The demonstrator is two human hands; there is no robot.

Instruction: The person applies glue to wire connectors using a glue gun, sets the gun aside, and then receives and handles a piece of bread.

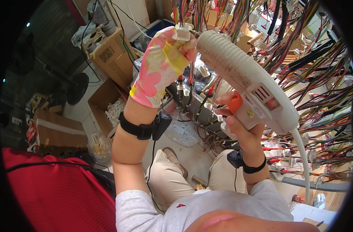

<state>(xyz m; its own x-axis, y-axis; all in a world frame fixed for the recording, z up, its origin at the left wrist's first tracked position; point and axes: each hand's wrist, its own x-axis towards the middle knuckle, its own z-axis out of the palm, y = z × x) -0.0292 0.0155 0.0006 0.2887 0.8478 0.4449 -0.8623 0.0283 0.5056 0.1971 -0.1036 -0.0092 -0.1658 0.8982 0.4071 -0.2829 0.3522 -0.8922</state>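
Observation:
My left hand (pixel 180 48), in a pink, white and yellow flowered glove with bare fingertips, is raised at the top centre. Its fingers pinch a white plastic connector (pixel 183 32) with coloured wires above it. My right hand (pixel 244 125) wraps round the grip of a big off-white glue gun (pixel 257 83) with a ribbed barrel and side vents. A finger lies at its orange trigger (pixel 235 103). The gun's narrow metal tip (pixel 194 34) points left, right beside the connector; whether they touch, I cannot tell. From its rear a white flexible cord or stick (pixel 304 162) hangs down.
Dense bundles of coloured wires (pixel 315 81) hang along the right side and the top. At the left stand a cardboard box (pixel 111 54), an open carton of white parts (pixel 101 100) and a black fan (pixel 77 89). Red cloth (pixel 56 193) covers the lower left.

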